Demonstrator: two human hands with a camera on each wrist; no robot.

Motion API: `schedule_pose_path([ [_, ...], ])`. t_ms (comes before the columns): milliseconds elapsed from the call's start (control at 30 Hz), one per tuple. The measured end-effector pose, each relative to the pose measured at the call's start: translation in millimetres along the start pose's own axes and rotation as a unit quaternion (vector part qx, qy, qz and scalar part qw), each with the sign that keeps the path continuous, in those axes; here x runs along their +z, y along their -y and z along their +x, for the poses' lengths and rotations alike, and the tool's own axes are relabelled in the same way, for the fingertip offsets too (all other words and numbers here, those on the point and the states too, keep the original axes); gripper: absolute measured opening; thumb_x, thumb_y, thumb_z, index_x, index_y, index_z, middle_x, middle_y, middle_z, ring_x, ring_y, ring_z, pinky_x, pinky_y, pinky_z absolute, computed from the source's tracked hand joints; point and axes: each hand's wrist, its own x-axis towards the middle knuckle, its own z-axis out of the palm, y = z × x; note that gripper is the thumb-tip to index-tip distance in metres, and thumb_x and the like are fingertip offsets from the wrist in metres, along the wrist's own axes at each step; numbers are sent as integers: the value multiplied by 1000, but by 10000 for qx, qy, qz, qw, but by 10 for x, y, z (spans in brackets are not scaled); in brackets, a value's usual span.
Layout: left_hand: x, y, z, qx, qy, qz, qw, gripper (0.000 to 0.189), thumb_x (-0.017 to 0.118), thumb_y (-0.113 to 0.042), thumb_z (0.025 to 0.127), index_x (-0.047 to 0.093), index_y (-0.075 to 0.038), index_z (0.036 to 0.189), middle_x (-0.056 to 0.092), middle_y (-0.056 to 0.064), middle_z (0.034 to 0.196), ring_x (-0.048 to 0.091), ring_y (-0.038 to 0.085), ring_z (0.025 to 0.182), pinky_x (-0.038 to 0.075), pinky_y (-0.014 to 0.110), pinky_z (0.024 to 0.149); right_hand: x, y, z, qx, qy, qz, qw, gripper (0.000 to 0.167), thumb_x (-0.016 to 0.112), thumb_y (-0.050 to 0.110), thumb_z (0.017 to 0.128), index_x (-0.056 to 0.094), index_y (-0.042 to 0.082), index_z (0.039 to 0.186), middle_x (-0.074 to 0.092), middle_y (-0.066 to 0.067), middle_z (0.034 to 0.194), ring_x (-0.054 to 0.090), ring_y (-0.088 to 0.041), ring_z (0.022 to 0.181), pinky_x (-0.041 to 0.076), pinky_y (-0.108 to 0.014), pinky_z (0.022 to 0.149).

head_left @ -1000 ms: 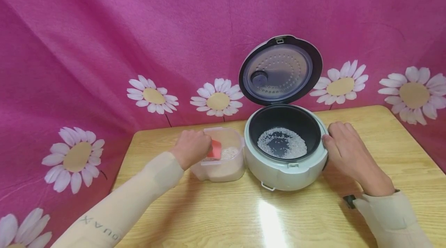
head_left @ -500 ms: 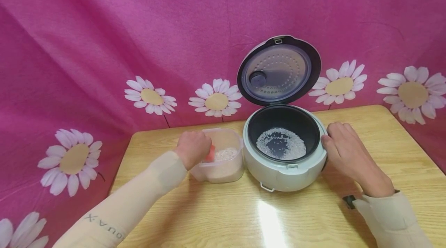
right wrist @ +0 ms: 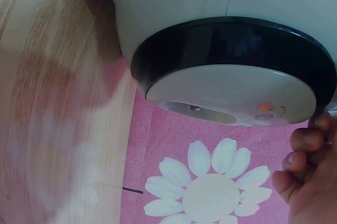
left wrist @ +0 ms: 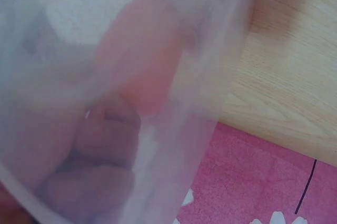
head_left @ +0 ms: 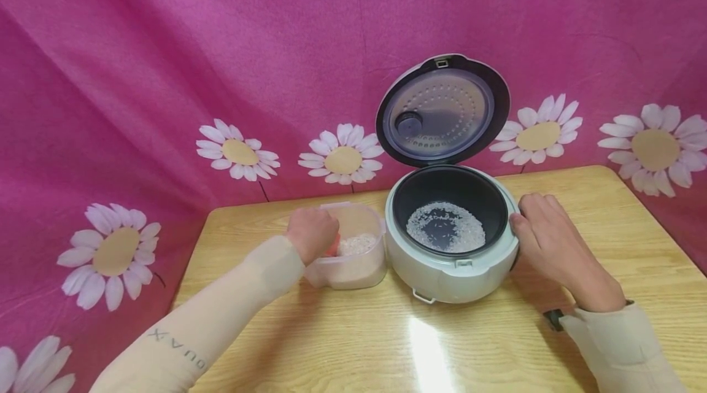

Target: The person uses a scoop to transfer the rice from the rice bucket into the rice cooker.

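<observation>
My left hand (head_left: 313, 233) reaches over the near left rim of a clear plastic container (head_left: 353, 276) and grips a red scoop (head_left: 333, 249). Loose rice (head_left: 356, 244) lies in the container, and most of the scoop is hidden behind my hand. Through the container's cloudy wall, the left wrist view shows the scoop (left wrist: 142, 50) and curled fingers (left wrist: 108, 140). At the right side of a white rice cooker (head_left: 442, 282), my right hand (head_left: 552, 249) holds its rim, thumb on the edge and fingers curled. More rice (head_left: 466, 230) is spread in the cooker's black inner pot (head_left: 488, 193).
The cooker's lid (head_left: 444, 113) stands raised at the back, against a pink daisy-print cloth (head_left: 309, 43). Container and cooker sit side by side on a wooden table (head_left: 353, 338). A small latch loop (head_left: 424, 296) sticks out at the cooker's front.
The red scoop has turned and gone lower in the container, so less of it shows. My left hand has shifted slightly right. My right hand stays on the cooker.
</observation>
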Motion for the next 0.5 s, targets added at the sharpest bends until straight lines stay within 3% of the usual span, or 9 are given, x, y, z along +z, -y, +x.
schedule_pose_path([
  [300, 3, -2, 35, 24, 498, 52, 9987, 17, 64, -14, 99, 75, -12, 87, 64, 1, 73, 53, 15, 61, 61, 39, 59, 3, 16, 3, 46, 49, 52, 10000, 12, 50, 18, 101, 51, 6, 102, 48, -8, 88, 39, -22, 92, 33, -39, 77],
  [500, 6, 10, 60, 66, 587, -185, 9981, 20, 63, -16, 99, 73, -11, 83, 59, 0, 71, 51, 16, 62, 62, 41, 62, 9, -1, -1, 58, 24, 50, 10000, 12, 50, 18, 101, 51, 6, 103, 48, -8, 89, 39, -22, 92, 34, -39, 77],
])
